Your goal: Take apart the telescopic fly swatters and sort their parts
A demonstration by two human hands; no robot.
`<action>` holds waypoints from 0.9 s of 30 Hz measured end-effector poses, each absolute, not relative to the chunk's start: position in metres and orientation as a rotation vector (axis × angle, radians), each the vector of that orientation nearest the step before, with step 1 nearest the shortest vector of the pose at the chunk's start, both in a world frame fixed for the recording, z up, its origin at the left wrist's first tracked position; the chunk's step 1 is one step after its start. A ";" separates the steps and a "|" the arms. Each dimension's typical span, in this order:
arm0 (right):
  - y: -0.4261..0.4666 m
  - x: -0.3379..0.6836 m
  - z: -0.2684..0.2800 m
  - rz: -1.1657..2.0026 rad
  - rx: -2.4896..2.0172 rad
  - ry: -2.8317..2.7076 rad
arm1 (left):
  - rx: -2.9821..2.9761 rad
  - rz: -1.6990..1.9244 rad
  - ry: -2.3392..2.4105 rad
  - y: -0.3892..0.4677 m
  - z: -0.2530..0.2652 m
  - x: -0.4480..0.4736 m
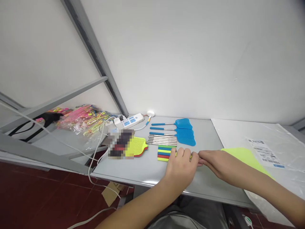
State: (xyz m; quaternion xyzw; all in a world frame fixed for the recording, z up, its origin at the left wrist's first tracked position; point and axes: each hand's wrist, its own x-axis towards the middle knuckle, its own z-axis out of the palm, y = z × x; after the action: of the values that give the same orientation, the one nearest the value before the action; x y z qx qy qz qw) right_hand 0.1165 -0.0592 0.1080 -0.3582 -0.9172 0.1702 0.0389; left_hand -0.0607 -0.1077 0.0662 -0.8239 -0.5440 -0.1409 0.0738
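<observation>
- Your left hand (182, 167) is over the front part of the grey table (133, 171), fingers curled in narrow around a thin yellow piece (191, 156); only slivers of it show between your fingers, so its full shape is hidden.
- Your right hand (218, 161) meets the left one from the other side, its fingers drawn close together; whether they grip anything, the view does not let you tell.
- Just beside your left fingers lie the coloured handles (163, 156), slim and straight, side by side in a row: green, blue, yellow and red, with your hand covering their right ends.
- Behind them you have the silver rods (162, 140), thin, shiny and parallel, their left ends banded with narrow rings.
- Farther back are three blue fly swatters (185, 140), each with a blue grip, a bare metal shaft and a broad, scallop-edged head; the heads overlap at the right.
- To your left sits a yellow swatter head (138, 145), dotted with small holes, with a red edge (140, 155) peeping out beneath it; a pixelated patch covers its left part.
- Beyond your right wrist, a flat yellow-green piece (246, 159) lies on the white plastic sheet (234, 133), partly hidden by your forearm.
</observation>
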 end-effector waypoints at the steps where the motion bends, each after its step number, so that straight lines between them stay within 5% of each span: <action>1: -0.060 0.119 0.104 0.397 -1.065 -2.864 | -2.531 -0.352 -1.673 -0.109 0.064 -0.060; 10: -0.073 0.116 0.097 -0.339 -0.476 -3.010 | -2.904 -0.290 -1.943 -0.136 0.095 -0.081; 15: -0.027 0.154 0.109 -0.384 -0.450 -2.913 | -3.322 -0.742 -2.323 -0.144 0.099 -0.144; 19: 0.033 0.232 0.113 -0.541 -1.010 -2.541 | -2.776 -1.292 -2.882 -0.157 0.076 -0.204; 22: 0.038 0.245 0.106 -0.578 -1.026 -2.438 | -2.500 -1.595 -2.789 -0.163 0.060 -0.213; 27: -0.009 0.185 0.086 -0.550 -0.605 -2.633 | -2.538 -1.326 -2.384 -0.163 0.038 -0.182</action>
State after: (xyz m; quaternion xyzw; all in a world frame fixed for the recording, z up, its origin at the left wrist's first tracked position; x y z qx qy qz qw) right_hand 0.1845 -0.0088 0.0864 -0.2153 -0.9374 -0.1958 0.1913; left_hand -0.1824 -0.1625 0.0380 -0.6523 -0.6127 -0.3407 -0.2881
